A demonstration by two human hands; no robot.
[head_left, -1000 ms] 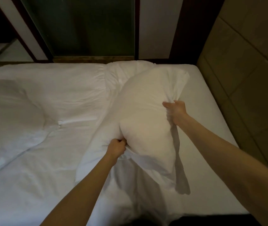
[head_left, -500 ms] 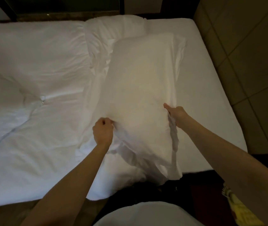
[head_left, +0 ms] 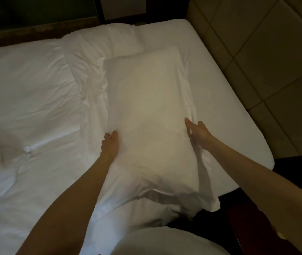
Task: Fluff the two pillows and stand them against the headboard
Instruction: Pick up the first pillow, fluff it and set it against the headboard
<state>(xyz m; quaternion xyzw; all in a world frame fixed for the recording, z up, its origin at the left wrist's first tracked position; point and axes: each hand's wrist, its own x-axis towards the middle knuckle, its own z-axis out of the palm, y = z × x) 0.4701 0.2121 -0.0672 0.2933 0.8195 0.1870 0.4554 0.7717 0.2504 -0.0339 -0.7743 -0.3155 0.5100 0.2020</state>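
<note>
A white pillow (head_left: 146, 111) lies flat and lengthways on the right half of the bed. My left hand (head_left: 109, 144) pinches its left long edge. Over on the right long edge, my right hand (head_left: 199, 133) holds the fabric. The loose open end of the pillowcase (head_left: 192, 197) hangs over the near edge of the mattress. The padded tan headboard (head_left: 257, 61) rises along the right side of the bed, apart from the pillow. A second pillow is not clearly seen; a white rounded shape (head_left: 164, 240) sits at the bottom of the view.
A white duvet (head_left: 26, 107) with a folded-back edge (head_left: 91, 80) covers the left of the bed. Bare sheet (head_left: 229, 116) shows between pillow and headboard. Dark wooden furniture (head_left: 275, 208) stands at the near right corner. A dark frame (head_left: 36, 30) runs along the far side.
The pillow has gone from lifted and bent to lying flat on the bed. Both hands came down with it and still hold its long edges. The view tilted downward.
</note>
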